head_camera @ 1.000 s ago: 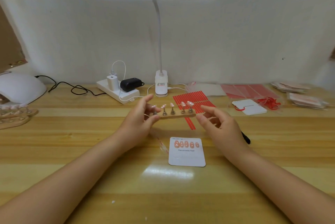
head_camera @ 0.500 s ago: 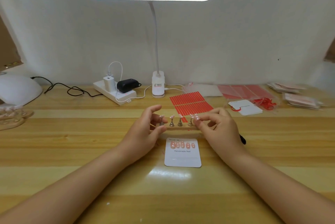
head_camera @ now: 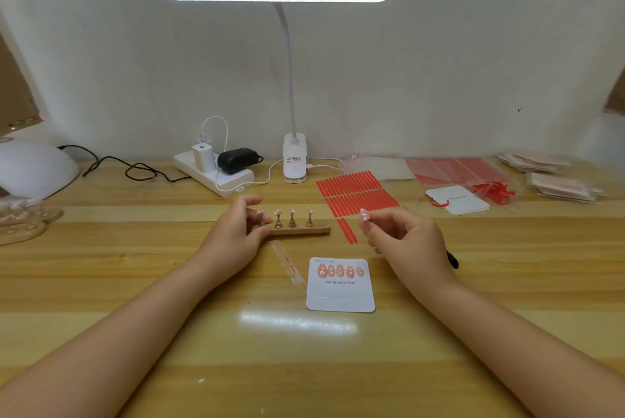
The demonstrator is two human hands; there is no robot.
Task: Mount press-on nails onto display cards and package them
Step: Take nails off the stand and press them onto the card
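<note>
A small wooden nail stand [head_camera: 304, 231] lies on the desk with several metal pegs that carry pink press-on nails [head_camera: 292, 213]. My left hand [head_camera: 236, 235] grips the stand's left end. To the right of the stand, my right hand [head_camera: 402, 238] is raised and pinches one pink nail [head_camera: 363, 214] between thumb and forefinger. In front of both hands lies a white "Handmade Nail" display card [head_camera: 341, 294] with a row of several pink nails along its top. A clear strip [head_camera: 289, 263] lies just left of the card.
Red adhesive strips [head_camera: 355, 194] lie behind the stand. Behind them stand a clip lamp [head_camera: 295, 164] and a power strip [head_camera: 213, 174]. At the right are another card [head_camera: 456, 201], clear bags [head_camera: 456, 169] and packaged sets [head_camera: 561, 184]. A white nail lamp [head_camera: 30, 167] and more stands [head_camera: 20, 221] sit far left.
The stand has come down from the air onto the desk. My right hand took one nail off the right end of the stand and drew away to the right with it.
</note>
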